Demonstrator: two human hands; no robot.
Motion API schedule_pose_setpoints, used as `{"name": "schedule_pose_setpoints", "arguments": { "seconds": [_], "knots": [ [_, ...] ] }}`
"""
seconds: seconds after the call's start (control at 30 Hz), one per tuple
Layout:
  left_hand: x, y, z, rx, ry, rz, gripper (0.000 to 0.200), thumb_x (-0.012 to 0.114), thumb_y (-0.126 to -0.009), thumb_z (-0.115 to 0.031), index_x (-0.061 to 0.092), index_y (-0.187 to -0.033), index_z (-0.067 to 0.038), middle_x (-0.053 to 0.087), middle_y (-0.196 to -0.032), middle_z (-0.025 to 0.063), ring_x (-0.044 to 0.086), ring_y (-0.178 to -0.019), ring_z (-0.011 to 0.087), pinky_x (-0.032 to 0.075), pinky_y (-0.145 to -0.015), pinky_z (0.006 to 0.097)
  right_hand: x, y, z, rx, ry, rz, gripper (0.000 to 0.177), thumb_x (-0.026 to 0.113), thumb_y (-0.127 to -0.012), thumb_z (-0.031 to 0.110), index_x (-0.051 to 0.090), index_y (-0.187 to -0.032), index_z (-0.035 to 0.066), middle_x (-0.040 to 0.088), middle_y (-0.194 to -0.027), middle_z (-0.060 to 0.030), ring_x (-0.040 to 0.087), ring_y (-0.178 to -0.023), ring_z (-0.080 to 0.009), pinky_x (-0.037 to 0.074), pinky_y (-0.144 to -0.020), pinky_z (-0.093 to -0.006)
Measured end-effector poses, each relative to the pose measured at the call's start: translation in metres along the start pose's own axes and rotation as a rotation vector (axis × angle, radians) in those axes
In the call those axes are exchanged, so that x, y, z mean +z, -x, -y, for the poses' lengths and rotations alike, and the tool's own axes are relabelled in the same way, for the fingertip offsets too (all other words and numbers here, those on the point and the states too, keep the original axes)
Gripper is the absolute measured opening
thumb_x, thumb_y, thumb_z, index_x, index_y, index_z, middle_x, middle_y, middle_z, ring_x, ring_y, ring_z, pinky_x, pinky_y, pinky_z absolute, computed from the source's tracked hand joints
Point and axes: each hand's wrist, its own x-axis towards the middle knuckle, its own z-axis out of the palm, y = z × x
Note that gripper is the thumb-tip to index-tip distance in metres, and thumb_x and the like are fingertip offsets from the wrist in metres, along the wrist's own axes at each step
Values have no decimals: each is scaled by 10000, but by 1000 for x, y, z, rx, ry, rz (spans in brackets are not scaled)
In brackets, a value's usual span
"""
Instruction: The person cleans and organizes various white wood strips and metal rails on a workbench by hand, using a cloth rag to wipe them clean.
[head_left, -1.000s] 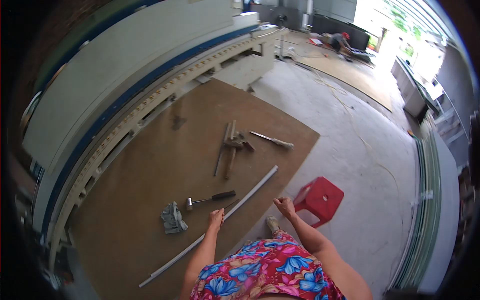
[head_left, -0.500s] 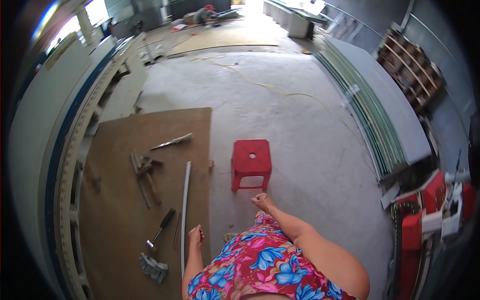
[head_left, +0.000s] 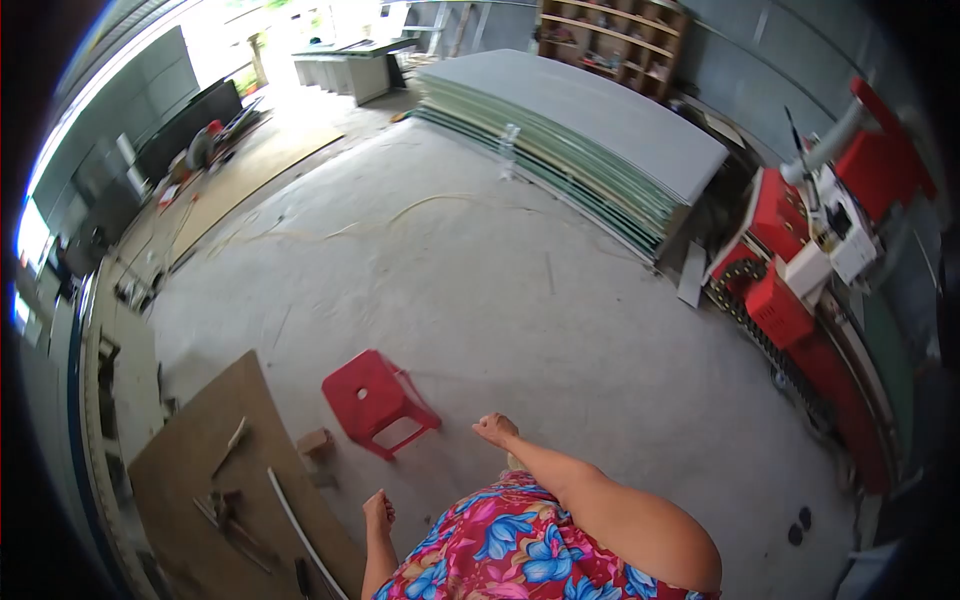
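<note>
My left hand [head_left: 379,510] is closed in a loose fist, low in the view, with nothing visible in it. My right hand [head_left: 495,429] is also curled shut and looks bare, held out in front of my body. Nearest to both is a red plastic stool [head_left: 365,395] standing on the concrete, apart from my hands. To the left of my left hand lies a brown board [head_left: 190,455] on the floor. On it are a hammer [head_left: 240,530], a pale-handled tool [head_left: 232,445] and a long whitish strip [head_left: 300,535].
A brown block [head_left: 315,443] sits beside the stool. Stacked sheets [head_left: 570,130] stand at the back right, before a wooden shelf [head_left: 610,40]. Red and white machinery [head_left: 790,270] lines the right side. A yellowish cable [head_left: 420,205] crosses the floor. A person [head_left: 205,145] crouches far left.
My view has swung to the right, so the board and stool now appear further left and lower. The machinery shows more fully. Both hands stay closed.
</note>
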Motion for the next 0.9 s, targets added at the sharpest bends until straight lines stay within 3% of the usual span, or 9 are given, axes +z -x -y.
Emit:
{"name": "schedule_pose_setpoints", "arguments": {
  "seconds": [0.1, 0.3, 0.43, 0.63, 0.73, 0.9],
  "knots": [
    [71, -13, -27, -1, -77, 92, 273, 548, -835, -293, 443, -633, -142, 404, -503, -23, 381, -386, 89, 279, -349, 215, -45, -21, -29, 86, -28, -9, 402, 524, -737, 423, 621, -717, 34, 602, -681, -159, 596, -681, -318, 465, -651, -408],
    [237, -11, -76, 98, -279, 294, 259, 569, -827, -285, 456, -642, -143, 416, -506, -31, 397, -392, 79, 292, -347, 204, -134, -40, -110, 248, -160, -251, 400, 534, -759, 425, 654, -795, 45, 644, -758, -145, 618, -757, -313, 479, -701, -390],
    [309, -15, -84, 139, -386, 455, 242, 579, -824, -266, 460, -655, -139, 420, -509, -32, 399, -394, 70, 298, -341, 194, -170, -19, -169, 418, -296, -389, 420, 546, -761, 435, 661, -861, 44, 654, -845, -141, 621, -819, -303, 479, -732, -384],
    [357, -18, -94, 61, -486, 495, 204, 575, -815, -193, 458, -666, -117, 412, -522, -17, 365, -389, 80, 305, -341, 217, -160, 26, -225, 600, -404, -492, 445, 550, -762, 436, 659, -923, 36, 649, -889, -165, 620, -847, -306, 480, -741, -380],
    [359, -34, -100, 13, -541, 512, 199, 572, -814, -187, 464, -665, -110, 422, -532, -12, 373, -392, 88, 308, -342, 221, -149, 37, -225, 708, -461, -490, 366, 521, -761, 385, 667, -891, 76, 654, -880, -122, 617, -845, -296, 485, -738, -388],
    [352, -62, -114, 59, -730, 513, 209, 575, -809, -186, 471, -643, -113, 436, -520, -9, 401, -383, 100, 317, -332, 229, -140, 38, -204, 762, -392, -568, 406, 526, -760, 399, 663, -900, 43, 651, -861, -160, 620, -828, -306, 476, -735, -384]
  ]
}}
